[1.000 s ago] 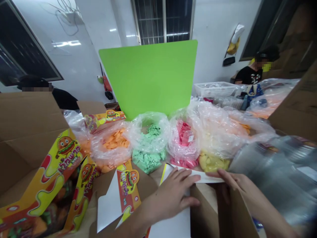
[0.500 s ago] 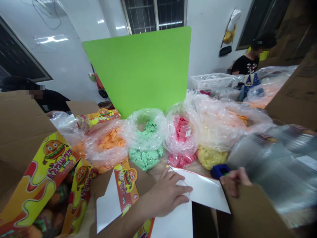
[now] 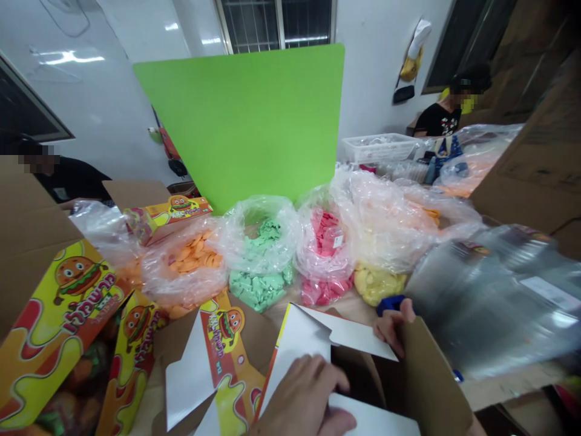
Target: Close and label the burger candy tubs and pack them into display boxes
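A printed cardboard box [image 3: 429, 363] stands in front of me with its top flaps apart, white on the outside of the flaps and dark within. My left hand [image 3: 313, 393] is at its near left, fingers bent over a white flap [image 3: 372, 415] and thumb against it. At the far right corner my right hand [image 3: 394, 327] grips the box's brown panel, thumb up; part of that hand is hidden. A blue object [image 3: 389, 304] lies just behind the right hand. Left of this box is another open burger-print box [image 3: 229, 333].
Plastic bags of orange [image 3: 197, 253], green [image 3: 261, 287], pink [image 3: 325, 290] and yellow [image 3: 379, 283] pieces line the table. Filled burger boxes [image 3: 68, 303] stand at left, clear plastic trays [image 3: 503, 297] at right. Behind rises a green board [image 3: 254, 121]. Two people are farther back.
My left hand has moved toward me, its spread fingers now bent at a flap. The box has opened out, showing its dark inside. The right hand stays at the box's edge.
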A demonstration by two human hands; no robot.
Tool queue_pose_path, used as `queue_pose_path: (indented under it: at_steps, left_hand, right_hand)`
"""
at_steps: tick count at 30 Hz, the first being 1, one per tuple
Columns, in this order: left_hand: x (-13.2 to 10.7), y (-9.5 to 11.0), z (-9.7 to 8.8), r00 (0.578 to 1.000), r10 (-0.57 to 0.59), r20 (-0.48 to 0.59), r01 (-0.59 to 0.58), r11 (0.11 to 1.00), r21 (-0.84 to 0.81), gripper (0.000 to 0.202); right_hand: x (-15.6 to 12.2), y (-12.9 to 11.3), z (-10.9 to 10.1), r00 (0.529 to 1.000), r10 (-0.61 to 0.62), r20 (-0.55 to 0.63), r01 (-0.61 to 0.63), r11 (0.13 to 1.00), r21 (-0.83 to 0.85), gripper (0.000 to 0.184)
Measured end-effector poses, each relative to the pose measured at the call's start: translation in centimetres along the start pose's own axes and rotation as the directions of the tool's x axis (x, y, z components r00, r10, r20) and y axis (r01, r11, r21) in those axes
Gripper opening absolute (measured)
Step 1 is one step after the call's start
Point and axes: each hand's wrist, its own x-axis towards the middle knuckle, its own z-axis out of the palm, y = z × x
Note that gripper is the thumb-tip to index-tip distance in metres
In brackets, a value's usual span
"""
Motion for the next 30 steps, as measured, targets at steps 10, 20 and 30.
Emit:
queue_pose_path:
  at_steps: [10, 20, 30]
  left_hand:
    - [1.7, -0.4, -3.0, 0.982, 0.070, 0.174, -0.083, 0.994, 0.072, 0.072]
    - [-3.8, -8.0, -1.2, 0.703, -0.704, -0.103, 0.277, 0.404, -0.872, 0.082]
    - [-4.4, -7.2, 0.1, 0.839, -0.529, 0.129, 0.231, 0.131, -0.964, 0.047]
  right_hand:
    - [-2.2, -2.1, 3.5, 0.995, -0.099, 0.009, 0.095, 0.918, -0.386, 0.051]
    - [-4.8, -3.9, 5.0, 0.887, 0.259, 0.383, 0.094, 0.710, -0.698, 0.077]
    - [-5.2, -4.2, 7.7, 0.828, 0.328, 0.455, 0.267, 0.483, -0.834, 0.060]
